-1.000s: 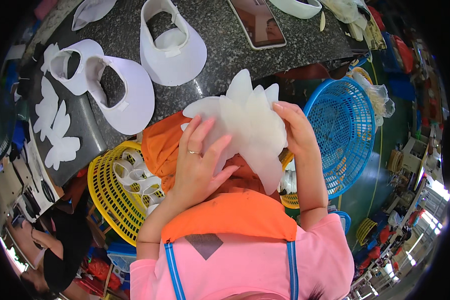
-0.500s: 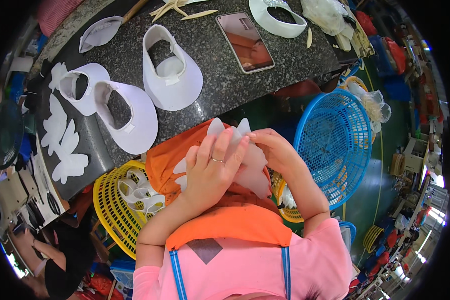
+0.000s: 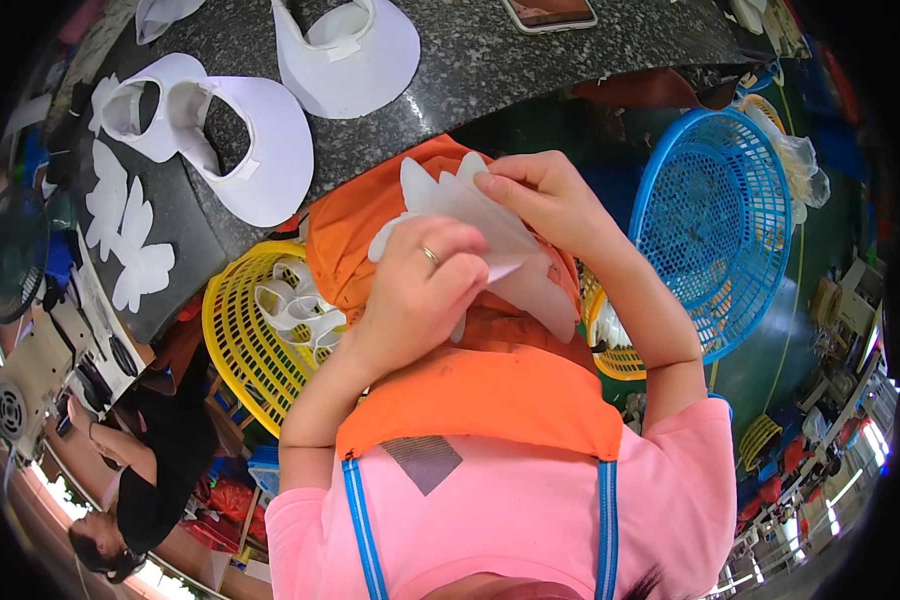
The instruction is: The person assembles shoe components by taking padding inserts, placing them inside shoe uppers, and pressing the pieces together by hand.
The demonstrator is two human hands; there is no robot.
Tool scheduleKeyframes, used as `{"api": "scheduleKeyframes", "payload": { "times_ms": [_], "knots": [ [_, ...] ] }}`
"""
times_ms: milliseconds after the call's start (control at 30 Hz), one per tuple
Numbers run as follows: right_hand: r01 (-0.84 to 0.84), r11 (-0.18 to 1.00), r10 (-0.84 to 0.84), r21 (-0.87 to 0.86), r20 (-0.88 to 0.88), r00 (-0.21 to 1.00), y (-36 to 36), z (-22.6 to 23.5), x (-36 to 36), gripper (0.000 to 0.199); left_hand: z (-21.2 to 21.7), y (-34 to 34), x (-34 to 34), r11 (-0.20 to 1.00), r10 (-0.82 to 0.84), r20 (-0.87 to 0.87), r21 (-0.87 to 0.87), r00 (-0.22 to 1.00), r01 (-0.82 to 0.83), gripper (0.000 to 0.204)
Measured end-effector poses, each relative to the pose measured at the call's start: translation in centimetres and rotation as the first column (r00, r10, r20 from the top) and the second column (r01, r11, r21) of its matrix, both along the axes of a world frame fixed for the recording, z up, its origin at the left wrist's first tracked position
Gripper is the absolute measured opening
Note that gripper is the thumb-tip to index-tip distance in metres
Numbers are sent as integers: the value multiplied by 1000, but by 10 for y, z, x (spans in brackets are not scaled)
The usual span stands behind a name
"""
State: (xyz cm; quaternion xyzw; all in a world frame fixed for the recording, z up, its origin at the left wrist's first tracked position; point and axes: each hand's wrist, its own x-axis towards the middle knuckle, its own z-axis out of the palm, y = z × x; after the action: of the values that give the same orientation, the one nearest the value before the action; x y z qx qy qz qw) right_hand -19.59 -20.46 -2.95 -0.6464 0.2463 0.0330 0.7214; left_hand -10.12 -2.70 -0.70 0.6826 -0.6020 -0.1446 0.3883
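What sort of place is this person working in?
It looks like a workshop or factory floor, perhaps for headwear: white visors lie on a speckled dark worktop, and what seems to be a sewing machine stands off to the left.

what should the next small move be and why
Probably the left hand should gently lift its layer while the right hand steadies the rest: the white petal-shaped pieces seem to overlap, a pointed tip juts out beside the left hand's curled fingers, and the right hand pinches the upper edge.
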Motion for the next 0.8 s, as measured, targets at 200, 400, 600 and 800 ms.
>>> {"api": "scheduleKeyframes", "payload": {
  "times_ms": [200,400,600,800],
  "knots": [
    [35,966,-28,-255,31,999,8,2,-1,24,10,24,-7,1000,-11,-332,9,943,15,23],
    [6,915,17,-404,55,998,-4,-7,2,22,30,31,5,990,-134,-381,-94,915,106,23],
    [-30,987,24,-158,-40,999,-19,-8,-6,21,37,42,12,972,216,-823,133,525,-192,12],
    [-56,998,56,-13,-23,998,-24,3,-15,20,1,69,40,966,185,-982,176,32,-189,13]
  ]
}}
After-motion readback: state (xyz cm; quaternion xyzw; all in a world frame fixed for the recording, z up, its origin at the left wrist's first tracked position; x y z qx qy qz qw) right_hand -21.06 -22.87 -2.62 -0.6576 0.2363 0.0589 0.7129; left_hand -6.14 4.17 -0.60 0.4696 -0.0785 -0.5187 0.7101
